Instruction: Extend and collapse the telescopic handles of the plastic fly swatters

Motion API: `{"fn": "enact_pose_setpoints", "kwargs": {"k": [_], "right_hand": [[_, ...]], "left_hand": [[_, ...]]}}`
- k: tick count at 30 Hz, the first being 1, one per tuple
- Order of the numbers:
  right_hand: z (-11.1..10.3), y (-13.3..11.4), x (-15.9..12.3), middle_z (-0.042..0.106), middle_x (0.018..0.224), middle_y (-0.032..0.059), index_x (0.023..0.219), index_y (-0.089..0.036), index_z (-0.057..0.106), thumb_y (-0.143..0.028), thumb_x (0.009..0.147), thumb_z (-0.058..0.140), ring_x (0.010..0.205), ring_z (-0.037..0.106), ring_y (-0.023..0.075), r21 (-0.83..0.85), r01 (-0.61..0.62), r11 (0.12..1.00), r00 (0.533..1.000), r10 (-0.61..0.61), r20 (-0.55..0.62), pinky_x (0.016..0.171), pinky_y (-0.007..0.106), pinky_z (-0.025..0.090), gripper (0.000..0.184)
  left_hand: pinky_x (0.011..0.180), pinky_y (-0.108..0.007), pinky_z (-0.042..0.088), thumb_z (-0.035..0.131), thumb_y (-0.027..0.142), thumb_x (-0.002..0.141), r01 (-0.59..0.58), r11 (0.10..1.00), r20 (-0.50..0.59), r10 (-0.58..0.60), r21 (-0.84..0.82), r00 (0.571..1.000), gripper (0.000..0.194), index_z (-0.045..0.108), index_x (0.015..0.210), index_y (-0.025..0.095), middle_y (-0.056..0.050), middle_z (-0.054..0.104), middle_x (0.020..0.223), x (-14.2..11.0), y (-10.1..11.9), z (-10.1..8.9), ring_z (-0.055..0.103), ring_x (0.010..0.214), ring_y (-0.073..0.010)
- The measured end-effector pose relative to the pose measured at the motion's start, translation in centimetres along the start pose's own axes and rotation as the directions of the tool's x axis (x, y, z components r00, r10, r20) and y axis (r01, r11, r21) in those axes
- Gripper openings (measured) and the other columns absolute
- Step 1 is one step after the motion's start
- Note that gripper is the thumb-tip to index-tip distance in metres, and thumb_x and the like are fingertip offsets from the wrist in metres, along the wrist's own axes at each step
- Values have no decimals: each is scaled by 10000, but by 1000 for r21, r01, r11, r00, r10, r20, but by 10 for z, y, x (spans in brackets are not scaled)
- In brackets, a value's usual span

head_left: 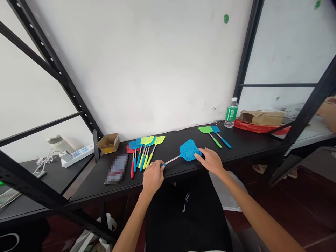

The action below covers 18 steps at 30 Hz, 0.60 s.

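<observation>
A blue fly swatter (188, 150) is held between my two hands over the front part of the black table. My left hand (153, 175) is closed around its blue handle, of which only the tip by the metal rod shows. On the right edge of the blue mesh head, my right hand (210, 160) grips with thumb and fingers. Left of the held swatter lies a fanned row of several fly swatters (141, 154) in red, blue and yellow, handles toward me. Farther right, a green swatter (210, 134) and another blue swatter (223, 138) lie partly overlapping.
A small open cardboard box (109, 143) and a pixelated flat item (117, 169) sit at the table's left. A water bottle (231, 113) and a larger carton (262, 117) on red plastic stand at the back right. Black metal posts (248, 49) flank the table; a white wall closes the back.
</observation>
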State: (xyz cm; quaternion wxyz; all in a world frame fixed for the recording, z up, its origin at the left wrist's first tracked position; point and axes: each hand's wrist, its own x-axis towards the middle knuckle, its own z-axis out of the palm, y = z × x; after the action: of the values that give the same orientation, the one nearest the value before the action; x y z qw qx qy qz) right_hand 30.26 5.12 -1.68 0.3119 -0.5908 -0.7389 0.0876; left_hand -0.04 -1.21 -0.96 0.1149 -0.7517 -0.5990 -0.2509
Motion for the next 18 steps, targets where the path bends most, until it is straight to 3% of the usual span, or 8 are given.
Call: {"fn": "enact_pose_setpoints", "kwargs": {"k": [3, 6, 8, 9, 11, 14, 18], "right_hand": [[-3, -8, 3, 697, 1271, 122, 1406, -260, 559, -646, 925, 522, 1276, 582, 367, 365, -78, 928, 996, 56, 68, 1054, 517, 432, 618], [0, -17, 5, 726, 1208, 116, 1542, -260, 349, -610, 879, 633, 1148, 677, 305, 731, -154, 665, 988, 88, 128, 1002, 451, 494, 802], [1, -23, 5, 738, 1190, 114, 1571, -258, 275, -586, 865, 667, 1050, 720, 278, 843, -190, 504, 982, 97, 163, 967, 437, 519, 872], [1, -26, 5, 738, 1197, 116, 1562, -260, 299, -581, 857, 680, 1028, 726, 274, 862, -201, 466, 980, 93, 178, 952, 436, 526, 864], [1, -29, 5, 738, 1205, 124, 1468, -245, 472, -578, 834, 709, 1023, 722, 282, 860, -201, 468, 978, 40, 207, 943, 438, 524, 754], [3, -32, 3, 764, 1116, 134, 1121, -194, 736, -589, 825, 714, 1055, 701, 311, 814, -152, 561, 967, -85, 240, 975, 444, 493, 495], [12, -36, -1, 778, 1020, 100, 994, -213, 766, -600, 891, 628, 1004, 704, 287, 801, -61, 595, 972, -149, 185, 931, 414, 498, 424]], "left_hand": [[647, -310, 356, 375, 279, 1034, 68, 996, 48, -65, -64, 997, 162, 519, 1074, 219, -24, 630, 784, 1, -1, -3, 608, 756, -229], [580, -279, 309, 402, 274, 1019, 115, 980, 85, -102, -163, 991, 107, 487, 1068, 232, 9, 596, 737, 2, -1, -4, 587, 657, -194], [562, -268, 298, 422, 290, 1012, 134, 972, 72, -123, -192, 990, 86, 484, 1044, 240, 16, 590, 737, 1, -2, -4, 580, 632, -181], [560, -265, 300, 426, 301, 1011, 141, 971, 59, -132, -192, 990, 89, 489, 1033, 243, 17, 591, 740, 1, -2, -4, 581, 629, -179], [566, -262, 320, 429, 322, 1013, 136, 972, 30, -133, -190, 991, 112, 509, 1033, 247, 8, 615, 778, 0, -1, -2, 605, 658, -181], [612, -261, 387, 446, 324, 1011, 78, 970, -11, -82, -229, 997, 175, 541, 1142, 259, -18, 677, 925, -1, 4, 1, 660, 783, -191], [695, -265, 442, 429, 313, 1026, -68, 961, -40, 59, -267, 997, 265, 584, 1238, 278, -38, 695, 1070, -1, 26, 6, 673, 889, -194]]}}
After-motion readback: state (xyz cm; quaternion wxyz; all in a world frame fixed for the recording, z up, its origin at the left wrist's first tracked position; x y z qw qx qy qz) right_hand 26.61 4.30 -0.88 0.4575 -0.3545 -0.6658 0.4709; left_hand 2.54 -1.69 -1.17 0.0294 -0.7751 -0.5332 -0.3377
